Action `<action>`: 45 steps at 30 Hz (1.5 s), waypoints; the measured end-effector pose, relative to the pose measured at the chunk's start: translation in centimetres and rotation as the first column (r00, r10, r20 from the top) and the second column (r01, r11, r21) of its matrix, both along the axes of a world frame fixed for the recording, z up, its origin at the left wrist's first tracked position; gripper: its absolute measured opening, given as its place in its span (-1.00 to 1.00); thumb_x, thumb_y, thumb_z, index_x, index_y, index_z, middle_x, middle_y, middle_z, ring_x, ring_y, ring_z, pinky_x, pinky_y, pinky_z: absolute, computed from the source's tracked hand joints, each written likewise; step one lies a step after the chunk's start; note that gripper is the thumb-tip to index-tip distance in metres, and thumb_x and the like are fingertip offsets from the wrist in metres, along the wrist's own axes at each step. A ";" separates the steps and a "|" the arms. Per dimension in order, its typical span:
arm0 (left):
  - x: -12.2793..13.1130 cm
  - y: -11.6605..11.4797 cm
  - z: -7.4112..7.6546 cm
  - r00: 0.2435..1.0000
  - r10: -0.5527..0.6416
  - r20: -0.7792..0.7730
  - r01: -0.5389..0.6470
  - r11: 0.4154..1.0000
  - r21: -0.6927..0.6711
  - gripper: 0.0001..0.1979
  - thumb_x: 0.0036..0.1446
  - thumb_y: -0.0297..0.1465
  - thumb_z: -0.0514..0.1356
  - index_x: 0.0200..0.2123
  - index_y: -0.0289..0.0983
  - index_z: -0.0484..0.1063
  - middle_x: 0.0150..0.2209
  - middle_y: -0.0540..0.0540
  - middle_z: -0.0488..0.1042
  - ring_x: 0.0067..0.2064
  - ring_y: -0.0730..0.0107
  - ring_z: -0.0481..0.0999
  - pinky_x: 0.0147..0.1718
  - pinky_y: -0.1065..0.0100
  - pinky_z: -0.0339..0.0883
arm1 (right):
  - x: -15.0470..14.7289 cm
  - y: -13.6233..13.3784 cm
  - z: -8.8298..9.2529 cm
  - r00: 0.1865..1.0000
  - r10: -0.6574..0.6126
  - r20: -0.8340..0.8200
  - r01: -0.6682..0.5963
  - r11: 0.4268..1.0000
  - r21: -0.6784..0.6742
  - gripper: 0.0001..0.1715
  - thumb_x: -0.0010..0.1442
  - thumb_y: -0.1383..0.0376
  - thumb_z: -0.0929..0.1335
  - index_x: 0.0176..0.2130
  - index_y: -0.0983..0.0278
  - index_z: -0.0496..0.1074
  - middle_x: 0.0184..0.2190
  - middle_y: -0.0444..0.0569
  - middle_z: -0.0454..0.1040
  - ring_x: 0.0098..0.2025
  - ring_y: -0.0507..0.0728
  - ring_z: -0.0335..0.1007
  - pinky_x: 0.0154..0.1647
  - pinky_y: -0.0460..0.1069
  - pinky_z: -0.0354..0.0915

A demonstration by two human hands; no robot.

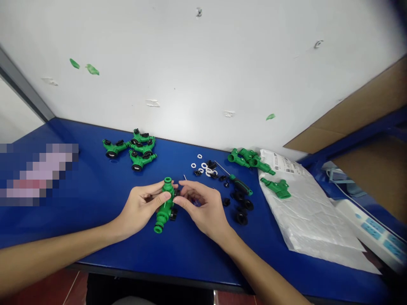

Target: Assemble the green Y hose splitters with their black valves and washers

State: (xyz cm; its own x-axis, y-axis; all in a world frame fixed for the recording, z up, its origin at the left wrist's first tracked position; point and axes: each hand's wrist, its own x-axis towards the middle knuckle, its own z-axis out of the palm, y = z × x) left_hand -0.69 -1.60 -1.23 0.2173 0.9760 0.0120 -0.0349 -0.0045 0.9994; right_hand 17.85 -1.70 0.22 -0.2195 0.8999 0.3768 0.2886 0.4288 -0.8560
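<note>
My left hand point(140, 207) grips a green plastic hose connector point(165, 206), which stands almost upright on the blue table with its lower end tilted left. A black fitting point(173, 214) sticks out from the connector's right side. My right hand point(203, 207) is close beside it, with thumb and forefinger pinching a small black part point(176, 192) on the connector's side. The curled fingers partly hide that part, so its shape is unclear.
Green connectors with black fittings point(129, 150) lie at the back left. White washers point(203, 167), black rings point(241, 207), a green-handled screwdriver point(241, 185) and more green fittings point(251, 160) lie right of my hands. A white plastic bag point(305, 207) and a power strip point(372, 231) are further right.
</note>
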 end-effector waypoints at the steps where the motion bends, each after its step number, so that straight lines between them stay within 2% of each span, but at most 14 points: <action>1: 0.0 0.0 0.1 0.999 -0.002 0.032 0.003 0.999 -0.036 -0.61 0.12 -0.22 0.29 -0.01 -0.28 0.57 -0.24 -0.11 0.66 -0.22 0.18 0.61 -0.30 0.35 0.51 | 0.1 0.0 -0.1 0.998 -0.011 0.066 0.001 0.989 0.147 -0.77 0.17 0.20 0.45 -0.18 0.27 0.54 -0.38 -0.03 0.53 -0.41 0.07 0.46 -0.37 -0.03 0.44; 4: 0.1 0.0 0.2 0.995 0.013 0.104 -0.001 0.993 -0.117 -0.60 0.10 -0.22 0.31 -0.03 -0.30 0.58 -0.24 -0.14 0.65 -0.21 0.18 0.59 -0.25 0.31 0.50 | 0.5 0.1 -0.4 0.977 -0.016 0.211 -0.075 0.906 0.417 -0.88 0.25 0.35 0.37 -0.19 0.28 0.53 -0.27 0.05 0.54 -0.29 0.09 0.51 -0.26 -0.05 0.47; 9: 0.1 -0.1 0.0 0.997 -0.010 0.072 0.018 0.993 -0.119 -0.59 0.12 -0.22 0.29 -0.02 -0.33 0.57 -0.36 -0.12 0.63 -0.32 0.21 0.58 -0.33 0.30 0.49 | 0.6 0.2 -0.6 0.941 -0.015 0.337 -0.143 0.888 0.437 -0.80 0.32 0.41 0.25 -0.19 0.29 0.47 -0.29 0.07 0.52 -0.30 0.10 0.47 -0.26 -0.03 0.45; 14: 0.0 -0.4 0.2 0.999 -0.022 -0.044 0.021 1.000 -0.017 -0.62 0.16 -0.24 0.26 -0.01 -0.30 0.57 -0.30 -0.10 0.65 -0.25 0.19 0.60 -0.28 0.33 0.49 | 0.2 -0.2 -0.3 0.957 0.053 0.287 -0.109 0.977 0.182 -0.74 0.35 0.31 0.22 -0.34 0.25 0.41 -0.41 -0.01 0.46 -0.39 0.09 0.38 -0.33 -0.01 0.33; 17: 0.0 -0.5 0.2 0.996 -0.005 -0.085 0.010 0.998 0.058 -0.63 0.15 -0.26 0.26 -0.02 -0.30 0.57 -0.24 -0.11 0.67 -0.21 0.13 0.62 -0.24 0.29 0.51 | 0.0 -0.3 0.1 0.975 0.058 0.215 -0.052 0.998 -0.034 -0.68 0.32 0.22 0.25 -0.46 0.25 0.33 -0.57 -0.13 0.32 -0.54 0.02 0.19 -0.49 -0.05 0.17; 21: 0.1 -0.6 0.0 0.992 0.008 -0.128 0.011 0.989 0.145 -0.65 0.17 -0.28 0.24 -0.04 -0.32 0.58 -0.21 -0.15 0.67 -0.17 0.08 0.63 -0.18 0.24 0.52 | -0.1 -0.1 0.2 0.995 0.098 0.031 -0.083 0.942 -0.324 -0.59 0.24 0.08 0.31 -0.53 0.25 0.24 -0.64 -0.20 0.21 -0.60 -0.03 0.02 -0.58 -0.08 0.01; 24: 0.1 -0.7 -0.1 0.986 0.008 -0.166 0.018 0.988 0.153 -0.66 0.17 -0.28 0.24 -0.04 -0.31 0.59 -0.26 -0.12 0.67 -0.18 0.09 0.63 -0.18 0.26 0.52 | -0.1 0.2 0.0 0.986 0.132 -0.104 -0.164 0.890 -0.425 -0.52 0.18 0.00 0.35 -0.55 0.25 0.20 -0.66 -0.21 0.21 -0.63 -0.06 -0.02 -0.61 -0.10 -0.04; 27: 0.2 -0.6 0.0 0.993 0.011 -0.116 -0.003 0.997 0.071 -0.66 0.14 -0.25 0.27 -0.07 -0.31 0.59 -0.33 -0.11 0.66 -0.24 0.15 0.61 -0.25 0.30 0.51 | -0.2 0.5 -0.2 0.979 0.116 -0.169 -0.184 0.858 -0.479 -0.49 0.14 -0.05 0.37 -0.56 0.25 0.20 -0.69 -0.21 0.24 -0.65 -0.06 0.02 -0.61 -0.10 -0.01; 29: 0.4 -0.3 0.4 1.000 -0.004 0.001 0.004 0.998 -0.063 -0.64 0.12 -0.24 0.29 -0.08 -0.34 0.59 -0.35 -0.11 0.64 -0.32 0.22 0.59 -0.32 0.31 0.52 | -0.3 0.7 -0.2 0.980 0.098 -0.176 -0.175 0.848 -0.500 -0.46 0.13 -0.08 0.36 -0.58 0.26 0.23 -0.69 -0.18 0.28 -0.66 -0.05 0.09 -0.60 -0.10 0.04; 32: 0.6 0.1 1.4 0.976 -0.045 0.213 0.115 0.938 -0.327 -0.63 0.12 -0.24 0.30 -0.06 -0.33 0.55 -0.40 -0.10 0.61 -0.39 0.32 0.56 -0.38 0.30 0.54 | -0.2 0.9 0.3 0.985 0.134 -0.113 -0.171 0.863 -0.475 -0.42 0.16 -0.10 0.33 -0.60 0.29 0.30 -0.67 -0.13 0.34 -0.64 -0.04 0.19 -0.58 -0.10 0.10; 35: 0.5 0.5 2.2 0.944 -0.025 0.328 0.187 0.861 -0.472 -0.71 0.15 -0.32 0.29 -0.07 -0.31 0.55 -0.34 -0.14 0.60 -0.34 0.34 0.57 -0.42 0.37 0.55 | 0.9 1.4 1.2 0.996 0.092 -0.017 -0.091 0.905 -0.415 -0.41 0.22 -0.10 0.28 -0.55 0.31 0.39 -0.65 -0.12 0.37 -0.65 -0.03 0.20 -0.59 -0.10 0.13; 38: 0.0 0.7 2.5 0.913 -0.041 0.406 0.263 0.820 -0.508 -0.76 0.17 -0.39 0.27 -0.10 -0.32 0.55 -0.31 -0.19 0.58 -0.34 0.32 0.58 -0.55 0.47 0.50 | 3.4 2.5 1.8 0.990 -0.112 0.090 0.133 0.953 -0.273 -0.47 0.23 -0.05 0.29 -0.50 0.32 0.43 -0.63 -0.12 0.37 -0.63 -0.01 0.20 -0.57 -0.09 0.15; 41: -0.5 0.9 2.4 0.884 -0.083 0.460 0.334 0.802 -0.495 -0.79 0.20 -0.39 0.24 -0.11 -0.31 0.54 -0.31 -0.18 0.56 -0.33 0.32 0.57 -0.59 0.51 0.49 | 6.5 3.6 2.4 0.930 -0.256 0.265 0.294 0.949 -0.117 -0.53 0.22 0.02 0.31 -0.51 0.31 0.42 -0.60 -0.10 0.39 -0.56 0.02 0.23 -0.52 -0.07 0.15; 45: -0.9 1.2 2.2 0.892 -0.084 0.445 0.322 0.808 -0.493 -0.81 0.20 -0.38 0.23 -0.14 -0.30 0.54 -0.27 -0.18 0.53 -0.26 0.26 0.57 -0.56 0.46 0.53 | 9.5 3.8 3.5 0.840 -0.234 0.489 0.303 0.951 -0.065 -0.60 0.22 0.07 0.30 -0.45 0.31 0.47 -0.59 -0.10 0.41 -0.56 0.04 0.23 -0.50 -0.04 0.13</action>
